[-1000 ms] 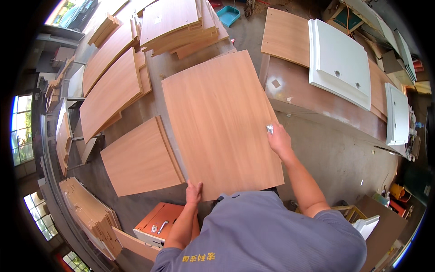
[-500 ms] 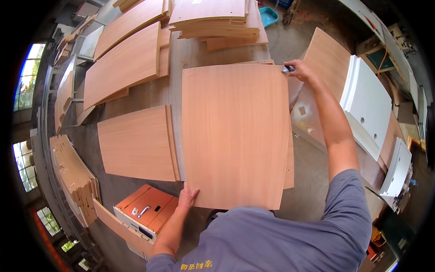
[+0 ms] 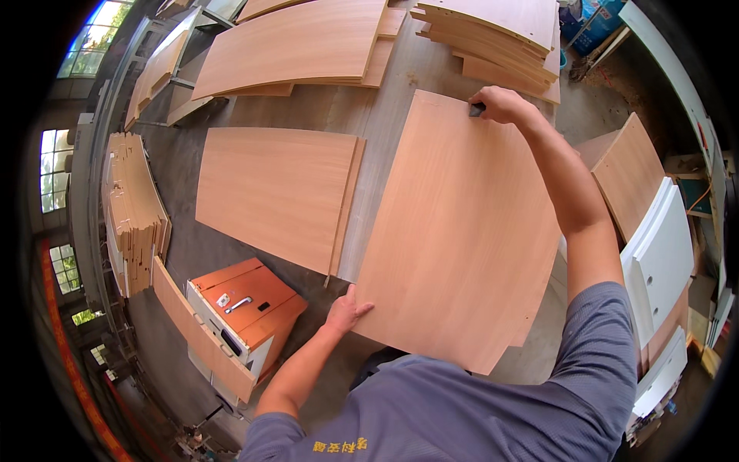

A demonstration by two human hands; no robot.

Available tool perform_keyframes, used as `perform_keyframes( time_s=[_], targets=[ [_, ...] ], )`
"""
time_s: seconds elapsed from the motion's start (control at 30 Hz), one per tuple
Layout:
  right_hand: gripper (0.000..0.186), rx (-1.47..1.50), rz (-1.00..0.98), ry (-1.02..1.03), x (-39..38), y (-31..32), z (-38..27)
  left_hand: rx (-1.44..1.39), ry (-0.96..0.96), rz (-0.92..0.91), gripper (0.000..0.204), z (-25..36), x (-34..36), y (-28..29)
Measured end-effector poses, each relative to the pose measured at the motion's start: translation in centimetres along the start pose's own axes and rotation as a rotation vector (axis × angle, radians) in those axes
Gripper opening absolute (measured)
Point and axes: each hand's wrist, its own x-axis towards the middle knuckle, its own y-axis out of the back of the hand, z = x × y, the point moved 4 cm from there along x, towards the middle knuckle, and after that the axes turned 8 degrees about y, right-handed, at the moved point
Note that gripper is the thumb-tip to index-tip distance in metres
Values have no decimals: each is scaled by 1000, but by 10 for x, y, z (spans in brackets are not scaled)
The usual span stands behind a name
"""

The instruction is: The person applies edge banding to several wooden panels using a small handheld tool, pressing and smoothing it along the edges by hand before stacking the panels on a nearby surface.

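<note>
The right grip [image 3: 504, 105] partly hides a dark object [image 3: 477, 110].

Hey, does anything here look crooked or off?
Slightly: the nearest large panel doesn't line up with the board beneath, whose corner peeks out at lower right. The upper-right stack is uneven too, its lower boards jutting out.

A wide grey table [image 3: 389, 108] fills the middle, carrying wood-coloured boards: an offset stack [image 3: 296, 46] at its far side, a taller stack [image 3: 500, 42] at far right, a layered pair [image 3: 273, 192] at left, and a large board [image 3: 454, 223] in front, atop another board [image 3: 526, 333]. An orange cabinet [image 3: 250, 289] stands on the grey floor [image 3: 198, 248].
</note>
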Motion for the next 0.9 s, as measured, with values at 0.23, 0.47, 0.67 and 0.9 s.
perform_keyframes(
  time_s=[0.23,0.47,0.67,0.9],
  targets=[
    [27,-49,4,-62,110,7,-102,-66,2,63,66,1,-11,-10],
    [27,-223,-346,-312,155,-31,-95,-104,-90,53,61,2,-4,-8],
    [31,498,-20,-654,94,-99,-171,-1027,197,-438,66,-62,15,-30],
    [36,162,-81,-433,-71,-212,-359,-1244,279,-718,84,-48,16,-16]
  ],
)
